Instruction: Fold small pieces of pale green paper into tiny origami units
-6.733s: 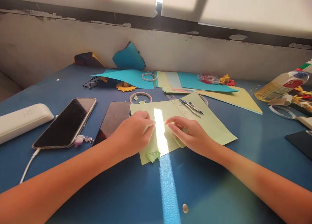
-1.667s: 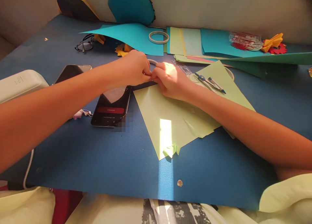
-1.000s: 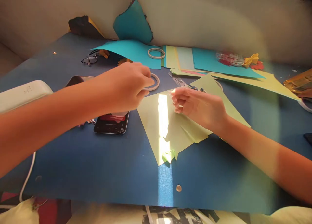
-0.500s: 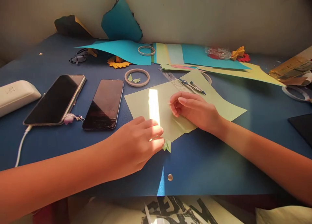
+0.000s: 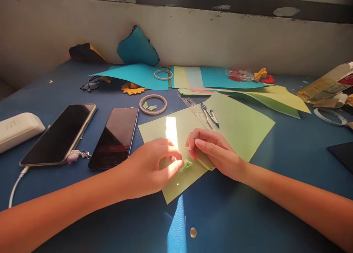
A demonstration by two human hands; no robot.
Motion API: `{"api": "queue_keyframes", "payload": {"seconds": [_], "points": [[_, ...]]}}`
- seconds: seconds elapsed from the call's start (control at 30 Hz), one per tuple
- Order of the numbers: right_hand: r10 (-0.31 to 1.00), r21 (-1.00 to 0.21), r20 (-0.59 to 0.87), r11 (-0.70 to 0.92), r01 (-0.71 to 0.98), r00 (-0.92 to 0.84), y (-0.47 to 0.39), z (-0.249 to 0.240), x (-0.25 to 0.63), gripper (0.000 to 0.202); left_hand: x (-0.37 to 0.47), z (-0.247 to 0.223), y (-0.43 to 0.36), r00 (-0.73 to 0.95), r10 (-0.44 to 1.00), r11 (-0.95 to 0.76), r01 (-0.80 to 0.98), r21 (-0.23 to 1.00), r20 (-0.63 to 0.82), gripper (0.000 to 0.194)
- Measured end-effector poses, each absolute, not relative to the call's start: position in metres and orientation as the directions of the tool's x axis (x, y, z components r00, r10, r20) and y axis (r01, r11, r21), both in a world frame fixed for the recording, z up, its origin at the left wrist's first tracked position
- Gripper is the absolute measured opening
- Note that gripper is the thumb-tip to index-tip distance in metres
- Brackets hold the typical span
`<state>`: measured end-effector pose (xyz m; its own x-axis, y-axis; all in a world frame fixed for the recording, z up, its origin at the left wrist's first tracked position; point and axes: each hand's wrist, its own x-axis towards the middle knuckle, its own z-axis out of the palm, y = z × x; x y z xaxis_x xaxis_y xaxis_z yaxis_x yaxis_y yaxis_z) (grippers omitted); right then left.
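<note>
Between its thumb and fingertips, my left hand [image 5: 162, 165] pinches a small folded green paper piece [image 5: 188, 165] above a pale green sheet [image 5: 176, 190]. Beside it is my right hand [image 5: 213, 150], palm turned inward, fingers curled and thumb lying near them. A tiny whitish bit shows at those fingertips, too small to identify. Under the right hand, a folded flap of pale green paper [image 5: 205, 162] partly shows. A clear ruler [image 5: 198, 115] and a compass [image 5: 205, 112] lie on the paper just beyond.
Two phones [image 5: 59, 133] and a white case [image 5: 19, 130] lie at left. A tape roll [image 5: 153, 112] rings small green folded pieces [image 5: 151, 108]. Blue sheets [image 5: 132, 75], a yellow paper flower [image 5: 134, 90] and a bottle [image 5: 317, 86] stand farther back.
The view has tilted up, showing more wall. My left hand has lifted the folded green piece from the sheet's near edge toward my right hand, which remains curled.
</note>
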<state>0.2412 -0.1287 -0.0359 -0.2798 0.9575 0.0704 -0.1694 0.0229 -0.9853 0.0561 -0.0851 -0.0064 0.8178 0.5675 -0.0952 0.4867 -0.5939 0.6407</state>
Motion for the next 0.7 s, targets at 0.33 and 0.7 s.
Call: {"api": "queue_keyframes", "payload": {"seconds": [0.33,0.7], "points": [[0.942,-0.987,0.024,-0.031,-0.158,-0.333,-0.132,-0.032,0.241,0.026,0.043,-0.026,-0.092,0.721,0.637,-0.672,0.349,0.653,0.271,0.012],[0.906,-0.966,-0.090,-0.181,-0.186,-0.414,-0.130,-0.031,0.243,0.028,0.040,-0.026,-0.090,0.769,0.495,-0.821,0.260,0.509,0.404,0.017]]}}
